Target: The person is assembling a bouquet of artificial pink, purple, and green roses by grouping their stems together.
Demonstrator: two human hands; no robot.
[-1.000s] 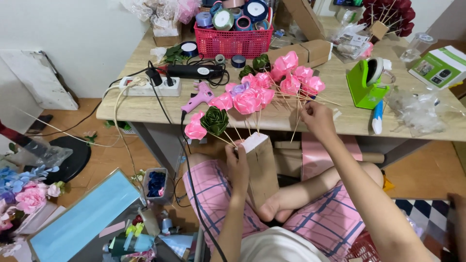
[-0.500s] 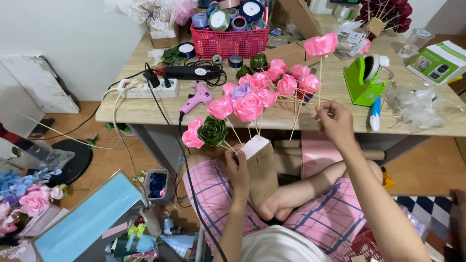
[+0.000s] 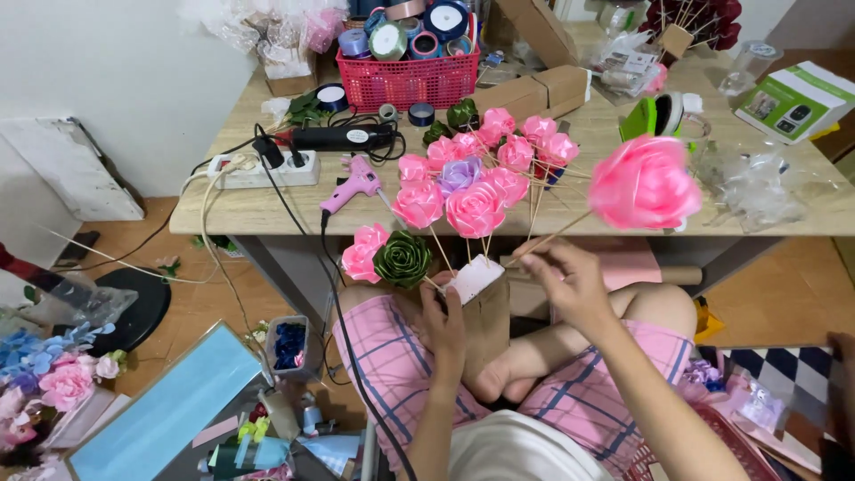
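**Pink rose on a stick, held over a lap-held block of flowers**

Cluttered and pale, a wooden work table [image 3: 267,209] fills the upper half of the single head view, with a white wall at 10 o'clock and a wood floor below it.

From the head camera, the person sits with a brown box [image 3: 485,312] propped on the lap, in pink plaid shorts. The left hand [image 3: 443,313] is wrapped around the box's near side, fingers closed on it. The right hand [image 3: 570,281] pinches the lower end of a thin wooden stick [image 3: 554,234] between thumb and fingertips. That stick runs on a slant from the hand up toward 2 o'clock, ending in a large pink ribbon rose [image 3: 645,182], which hangs in the air well apart from the box. The right hand is the nearer one to the rose; the box top lies toward 8 o'clock from it, just beside the left hand.

Rising from the box is a cluster of pink roses [image 3: 472,178], one lilac bloom among them, and a dark green rose [image 3: 403,258] low at its left. Their sticks fan out between the box and the held flower, crowding the way in.

On the table, a pink glue gun [image 3: 354,183] lies at 11 o'clock from the box, beside a white power strip [image 3: 267,169]. A red basket [image 3: 405,80] of ribbon spools stands at 12 o'clock.
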